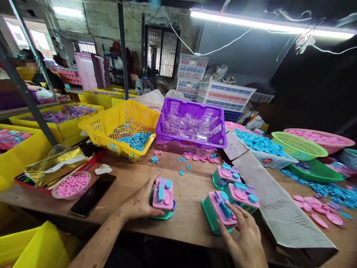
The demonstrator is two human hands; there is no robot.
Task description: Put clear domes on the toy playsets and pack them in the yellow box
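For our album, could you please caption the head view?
At a workbench, the left hand grips one pink-and-green toy while the right hand touches another.

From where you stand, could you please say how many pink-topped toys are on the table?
4: one toy in the left hand, another toy under the right hand, a third toy beyond that, a fourth toy farthest back.

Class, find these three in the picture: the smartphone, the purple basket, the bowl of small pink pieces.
Smartphone (93,195): head view, middle of its dark screen.
Purple basket (191,142): head view, front rim.
Bowl (88,188): head view, right rim.
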